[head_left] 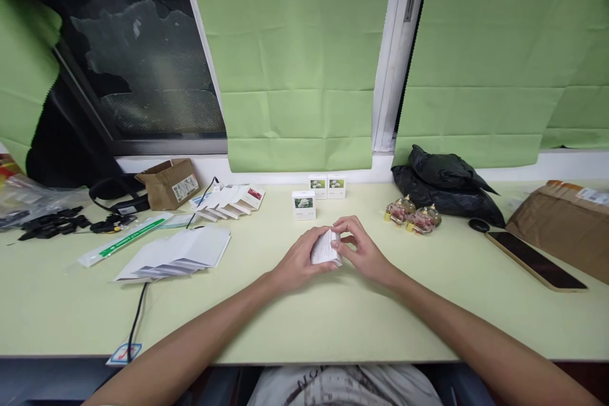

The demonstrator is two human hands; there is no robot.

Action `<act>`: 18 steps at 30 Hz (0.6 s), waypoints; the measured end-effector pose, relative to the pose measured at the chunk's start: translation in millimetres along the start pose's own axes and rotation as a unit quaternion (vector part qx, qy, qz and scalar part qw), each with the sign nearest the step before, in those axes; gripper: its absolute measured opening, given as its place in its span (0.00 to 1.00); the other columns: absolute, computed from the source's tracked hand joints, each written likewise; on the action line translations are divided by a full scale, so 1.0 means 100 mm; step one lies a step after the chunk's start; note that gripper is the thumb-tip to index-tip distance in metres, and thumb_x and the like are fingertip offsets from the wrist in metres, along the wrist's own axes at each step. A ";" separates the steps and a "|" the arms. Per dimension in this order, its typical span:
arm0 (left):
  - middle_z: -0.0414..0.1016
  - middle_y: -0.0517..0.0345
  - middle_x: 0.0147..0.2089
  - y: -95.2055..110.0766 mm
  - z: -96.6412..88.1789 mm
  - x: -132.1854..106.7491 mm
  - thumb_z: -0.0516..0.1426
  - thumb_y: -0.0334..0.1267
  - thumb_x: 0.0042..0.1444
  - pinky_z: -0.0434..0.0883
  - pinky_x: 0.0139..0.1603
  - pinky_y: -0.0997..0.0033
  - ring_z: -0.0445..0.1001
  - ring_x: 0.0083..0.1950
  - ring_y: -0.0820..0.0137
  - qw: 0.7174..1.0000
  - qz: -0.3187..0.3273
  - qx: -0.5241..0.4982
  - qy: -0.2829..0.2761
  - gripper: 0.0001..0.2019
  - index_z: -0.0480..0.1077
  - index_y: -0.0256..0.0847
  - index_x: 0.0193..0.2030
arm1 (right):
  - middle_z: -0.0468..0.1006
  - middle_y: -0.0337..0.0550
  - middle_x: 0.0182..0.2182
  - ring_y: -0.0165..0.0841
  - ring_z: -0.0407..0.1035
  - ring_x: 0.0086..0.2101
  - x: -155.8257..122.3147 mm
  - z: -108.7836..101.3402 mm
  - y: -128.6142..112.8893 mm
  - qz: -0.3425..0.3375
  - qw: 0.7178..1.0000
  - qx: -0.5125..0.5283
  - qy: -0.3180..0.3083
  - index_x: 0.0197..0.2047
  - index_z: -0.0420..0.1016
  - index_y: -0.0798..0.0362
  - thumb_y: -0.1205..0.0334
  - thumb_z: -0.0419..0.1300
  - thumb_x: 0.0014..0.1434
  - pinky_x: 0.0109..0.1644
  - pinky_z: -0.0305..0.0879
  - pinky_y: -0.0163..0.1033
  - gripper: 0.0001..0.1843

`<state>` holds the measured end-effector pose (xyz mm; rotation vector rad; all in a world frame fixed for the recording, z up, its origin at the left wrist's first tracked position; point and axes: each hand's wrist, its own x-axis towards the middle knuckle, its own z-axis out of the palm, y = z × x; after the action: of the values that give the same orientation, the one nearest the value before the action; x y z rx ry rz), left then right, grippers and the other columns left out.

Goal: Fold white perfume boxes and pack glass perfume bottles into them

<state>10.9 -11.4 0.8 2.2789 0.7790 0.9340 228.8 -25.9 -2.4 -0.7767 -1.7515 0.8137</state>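
Observation:
A small white carton (324, 250) with fine print on its face is between my two hands, just above the table's middle. My left hand (299, 260) wraps its left side and lower edge, thumb and fingers closed round it. The fingers of my right hand (361, 250) are bent onto the carton's right and upper edge, pinching it there. Part of the carton is hidden behind my fingers. Beyond my hands stands an upright white box (304, 205) with a picture of white flowers, and two similar boxes (327, 187) stand side by side farther back.
White flat cartons (178, 254) lie fanned at the left, with printed ones (231, 201) behind. An open brown box (169, 184) stands farther back. At the right are small ornate bottles (413, 214), black bags (438, 184), a phone (535, 260) and a brown parcel (564, 225). A cable (137, 314) crosses the front edge.

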 end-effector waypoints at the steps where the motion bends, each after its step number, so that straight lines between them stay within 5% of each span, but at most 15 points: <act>1: 0.69 0.48 0.66 -0.01 0.00 0.00 0.66 0.56 0.59 0.70 0.63 0.53 0.71 0.63 0.53 1.000 0.000 0.002 0.000 0.37 0.60 0.49 0.71 | 0.66 0.45 0.54 0.38 0.67 0.55 0.00 0.00 0.02 0.006 1.000 0.004 0.002 0.52 0.71 0.44 0.50 0.62 0.68 0.58 0.73 0.47 0.12; 9: 0.70 0.46 0.66 -0.05 0.01 -0.01 0.67 0.60 0.56 0.68 0.64 0.51 0.70 0.63 0.52 0.998 0.022 0.050 0.009 0.41 0.60 0.49 0.72 | 0.65 0.48 0.58 0.40 0.69 0.52 -0.01 -0.01 0.22 0.124 0.989 0.080 -0.011 0.61 0.59 0.42 0.42 0.70 0.59 0.52 0.75 0.49 0.34; 18: 0.70 0.50 0.69 -0.13 -0.02 -0.03 0.58 0.59 0.65 0.63 0.65 0.50 0.63 0.63 0.51 0.990 0.052 0.134 -0.004 0.36 0.58 0.51 0.76 | 0.72 0.38 0.36 0.34 0.68 0.39 0.03 -0.02 0.21 0.090 0.992 0.080 0.030 0.40 0.68 0.49 0.40 0.65 0.64 0.45 0.68 0.41 0.21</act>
<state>4.2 -4.2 -7.7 2.5761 0.8322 0.9105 233.0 -11.2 -17.5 -0.8506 -1.5582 1.0275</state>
